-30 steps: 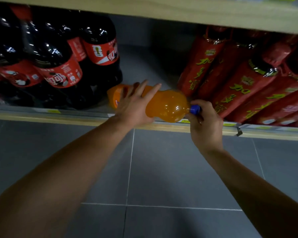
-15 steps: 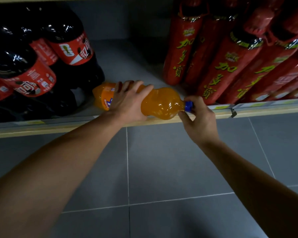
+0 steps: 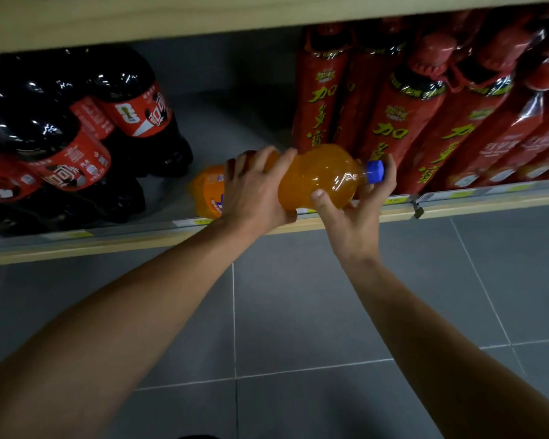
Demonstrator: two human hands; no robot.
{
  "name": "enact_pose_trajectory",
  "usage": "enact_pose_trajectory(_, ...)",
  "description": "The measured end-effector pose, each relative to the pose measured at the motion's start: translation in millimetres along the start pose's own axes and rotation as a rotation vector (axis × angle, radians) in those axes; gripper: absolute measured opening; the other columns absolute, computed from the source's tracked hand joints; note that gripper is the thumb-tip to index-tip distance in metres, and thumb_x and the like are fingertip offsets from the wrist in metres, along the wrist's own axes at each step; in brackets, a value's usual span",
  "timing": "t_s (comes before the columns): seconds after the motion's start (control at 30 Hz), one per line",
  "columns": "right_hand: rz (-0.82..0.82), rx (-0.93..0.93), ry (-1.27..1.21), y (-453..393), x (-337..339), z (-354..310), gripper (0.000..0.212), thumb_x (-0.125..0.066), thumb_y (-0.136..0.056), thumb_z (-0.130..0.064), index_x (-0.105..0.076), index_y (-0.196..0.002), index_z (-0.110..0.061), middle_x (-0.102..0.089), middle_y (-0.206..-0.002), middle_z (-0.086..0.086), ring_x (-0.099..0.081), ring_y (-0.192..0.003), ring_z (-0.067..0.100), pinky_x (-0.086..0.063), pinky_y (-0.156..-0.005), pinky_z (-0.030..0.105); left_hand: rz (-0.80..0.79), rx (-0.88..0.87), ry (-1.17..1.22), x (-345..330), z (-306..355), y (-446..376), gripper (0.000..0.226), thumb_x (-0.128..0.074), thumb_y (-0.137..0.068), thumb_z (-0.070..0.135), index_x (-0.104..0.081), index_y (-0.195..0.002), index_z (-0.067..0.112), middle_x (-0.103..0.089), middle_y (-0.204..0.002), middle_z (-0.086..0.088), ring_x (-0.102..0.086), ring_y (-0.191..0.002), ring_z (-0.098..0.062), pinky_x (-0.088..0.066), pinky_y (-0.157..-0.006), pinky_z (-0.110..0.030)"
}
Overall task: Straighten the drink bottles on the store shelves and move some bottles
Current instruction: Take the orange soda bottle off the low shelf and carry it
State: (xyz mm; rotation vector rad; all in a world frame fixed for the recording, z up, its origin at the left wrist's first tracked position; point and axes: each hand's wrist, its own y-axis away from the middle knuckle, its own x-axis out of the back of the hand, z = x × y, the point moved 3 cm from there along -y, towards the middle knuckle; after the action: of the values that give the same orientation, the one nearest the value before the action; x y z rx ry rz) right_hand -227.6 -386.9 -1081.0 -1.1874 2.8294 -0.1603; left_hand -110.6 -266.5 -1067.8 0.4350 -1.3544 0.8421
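A large orange soda bottle (image 3: 320, 175) with a blue cap lies on its side over the front edge of the bottom shelf (image 3: 457, 210), cap pointing right. My left hand (image 3: 254, 191) grips its middle from above. My right hand (image 3: 352, 210) cups the neck end, thumb under the shoulder and fingers behind the cap. Dark cola bottles (image 3: 76, 131) with red labels stand to the left. Red-wrapped bottles (image 3: 406, 128) with yellow characters stand in a row to the right.
A bare stretch of grey shelf floor (image 3: 232, 122) lies between the cola and the red bottles. The wooden shelf above (image 3: 203, 17) overhangs the bay. Grey floor tiles (image 3: 298, 312) spread below the shelf edge.
My right hand has shifted from pinching the cap to cupping the bottle's neck and shoulder. The bottle's cap end has risen slightly. The view has moved closer to the shelf.
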Motion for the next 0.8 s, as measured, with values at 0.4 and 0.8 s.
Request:
enact_pose_trajectory(0.4,-0.005,0.106,0.352,-10.2,35.3,1.8,0.082,-0.077,-0.069,-0.045,-0.041,-0.142,-0.034,-0.048,-0.136,0.004,-0.051,-0.118,0.015,-0.050,-0.097,0.031,-0.057,-0.043,-0.028,-7.1,36.6,5.9,0.114,-0.083,-0.057,0.060,-0.022,-0.151,0.039,-0.040,-0.145,-0.002,-0.040,-0.125,-0.036,-0.038,-0.101,-0.055)
enact_pose_trajectory(0.8,0.121,0.061,0.285,-11.6,45.8,24.1,0.092,-0.076,-0.078,-0.041,-0.025,-0.153,-0.029,-0.039,-0.146,0.005,-0.043,-0.130,0.016,-0.046,-0.105,0.042,-0.211,-0.086,0.058,-16.6,34.6,-7.9,0.113,-0.085,-0.055,0.060,-0.021,-0.147,0.040,-0.040,-0.145,0.000,-0.047,-0.126,-0.031,-0.044,-0.098,-0.058)
